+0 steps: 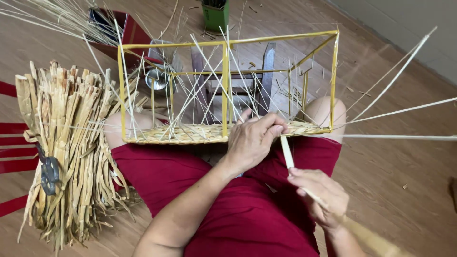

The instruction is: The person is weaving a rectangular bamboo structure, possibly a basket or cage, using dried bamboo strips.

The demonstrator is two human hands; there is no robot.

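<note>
Item: yellow rectangular wire frame [223,85] with a woven straw base [190,133], resting across the lap. Left hand [252,140] pressed on the woven edge, fingers curled over it. Right hand [319,195] pinching a flat pale straw strip [287,152], which runs up to the weave just beside the left hand. Bundle of dried straw [66,147] lies to the left.

A green box-shaped container [215,14] stands on the wooden floor [390,181] at the top edge of the view, cut off by the frame, with dark contents at its open top; it may be a carton, though too little shows to be sure. To its left, partly behind loose straw, sits a red box [131,32] with a dark blue inside. No labels, signs or screens show.
</note>
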